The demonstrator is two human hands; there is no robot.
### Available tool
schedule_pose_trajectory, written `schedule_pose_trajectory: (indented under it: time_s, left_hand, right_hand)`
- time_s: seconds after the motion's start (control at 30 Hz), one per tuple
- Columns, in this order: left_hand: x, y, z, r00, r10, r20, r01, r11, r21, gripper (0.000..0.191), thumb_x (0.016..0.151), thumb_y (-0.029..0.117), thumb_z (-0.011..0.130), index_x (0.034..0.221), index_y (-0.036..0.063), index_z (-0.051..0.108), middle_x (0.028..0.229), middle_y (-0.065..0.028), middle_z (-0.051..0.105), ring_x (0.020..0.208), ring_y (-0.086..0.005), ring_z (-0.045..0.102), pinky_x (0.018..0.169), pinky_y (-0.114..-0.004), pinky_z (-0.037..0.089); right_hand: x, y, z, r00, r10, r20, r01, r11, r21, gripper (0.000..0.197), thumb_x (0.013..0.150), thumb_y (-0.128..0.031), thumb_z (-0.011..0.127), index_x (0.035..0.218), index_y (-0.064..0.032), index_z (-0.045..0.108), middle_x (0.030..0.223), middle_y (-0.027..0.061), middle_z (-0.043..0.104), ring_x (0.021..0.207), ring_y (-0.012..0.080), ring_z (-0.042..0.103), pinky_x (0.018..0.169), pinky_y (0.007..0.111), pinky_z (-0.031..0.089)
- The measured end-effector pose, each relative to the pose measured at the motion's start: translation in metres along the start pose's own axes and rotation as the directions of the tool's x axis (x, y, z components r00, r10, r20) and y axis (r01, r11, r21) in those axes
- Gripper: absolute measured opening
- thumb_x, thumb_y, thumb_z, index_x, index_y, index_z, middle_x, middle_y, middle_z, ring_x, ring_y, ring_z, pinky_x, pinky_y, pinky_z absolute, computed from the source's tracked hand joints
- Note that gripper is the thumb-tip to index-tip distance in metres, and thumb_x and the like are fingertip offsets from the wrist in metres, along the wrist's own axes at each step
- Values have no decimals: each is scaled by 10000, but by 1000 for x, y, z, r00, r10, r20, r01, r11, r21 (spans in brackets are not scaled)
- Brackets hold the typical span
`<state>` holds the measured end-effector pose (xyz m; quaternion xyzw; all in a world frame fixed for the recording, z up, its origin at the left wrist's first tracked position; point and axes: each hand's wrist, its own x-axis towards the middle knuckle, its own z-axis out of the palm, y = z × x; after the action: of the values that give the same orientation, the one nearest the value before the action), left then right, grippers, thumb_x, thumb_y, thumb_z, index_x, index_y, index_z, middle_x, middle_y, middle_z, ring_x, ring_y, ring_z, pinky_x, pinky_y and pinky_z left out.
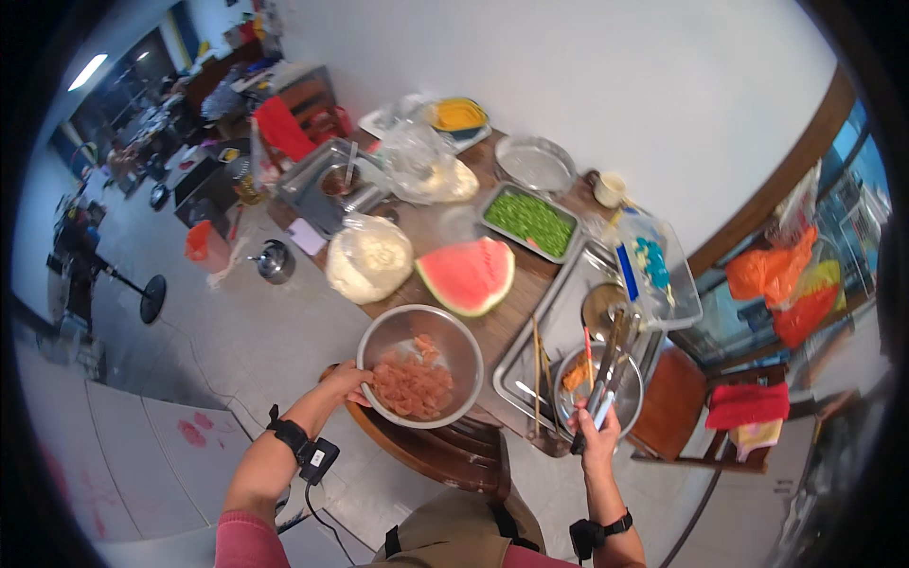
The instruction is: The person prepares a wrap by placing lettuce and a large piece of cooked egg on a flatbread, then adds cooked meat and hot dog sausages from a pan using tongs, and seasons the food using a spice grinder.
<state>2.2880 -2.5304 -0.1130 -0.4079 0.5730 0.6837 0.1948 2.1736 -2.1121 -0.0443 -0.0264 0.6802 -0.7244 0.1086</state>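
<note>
My left hand [348, 383] grips the near-left rim of a stainless steel bowl [461, 355]. Thin pinkish slices [412, 383], which look like raw meat, lie inside it. My right hand [596, 429] is closed around long metal utensils [609, 369] with dark and pale handles; blur hides their exact kind. They cross above a smaller metal bowl [634, 405] that holds an orange-brown piece of food [575, 374]. That bowl stands in a large metal tray [508, 369] with chopsticks [536, 376]. A cut watermelon wedge [469, 273] lies beyond the meat bowl.
Bagged pale dough [369, 259] sits left of the watermelon. Behind are a metal tray of chopped greens [529, 221], a round foil-like pan [536, 163] and a clear plastic bin [682, 284]. A wooden chair [440, 461] stands against the table's near side.
</note>
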Motion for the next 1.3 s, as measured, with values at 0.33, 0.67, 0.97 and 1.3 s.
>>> schedule_pose_trajectory:
  time_s: [0.33, 0.67, 0.97, 1.3]
  left_hand:
    - [38, -2, 35, 983, -166, 83, 161, 985, 64, 413, 796, 62, 530, 1197, 36, 431, 997, -158, 603, 766, -277, 652, 626, -432, 575]
    - [37, -10, 45, 999, -41, 14, 42, 991, -130, 888, 806, 218, 679, 1427, 90, 57, 1134, -143, 555, 917, -259, 612, 703, -376, 552]
    - [-211, -82, 29, 384, 753, -535, -569, 649, 505, 605, 823, 114, 642, 1362, 115, 367, 1310, -103, 455, 1097, -214, 533, 865, -329, 479]
    - [-389, -529, 122, -364, -604, -709, -608, 731, -310, 651, 834, 340, 633, 1358, 63, 364, 1082, -137, 553, 902, -209, 569, 764, -343, 493]
  right_hand:
    - [15, -8, -4, 995, -29, -101, 33, 999, 40, 205, 811, -59, 605, 993, -1, 530, 847, 52, 586, 687, 119, 592, 605, 235, 464]
    - [6, 20, 23, 940, -36, 339, 121, 965, -233, 625, 764, -28, 678, 1325, -15, 403, 974, 78, 642, 867, 118, 589, 793, 270, 472]
    - [-37, -1, 114, 785, 135, 605, 77, 947, -310, 248, 783, -23, 619, 1019, -12, 543, 826, 39, 572, 716, 124, 551, 633, 265, 468]
    - [-186, -20, 270, -111, 197, 974, 603, 792, -92, 434, 835, -93, 610, 1243, -19, 482, 946, 78, 611, 837, 213, 554, 788, 330, 466]
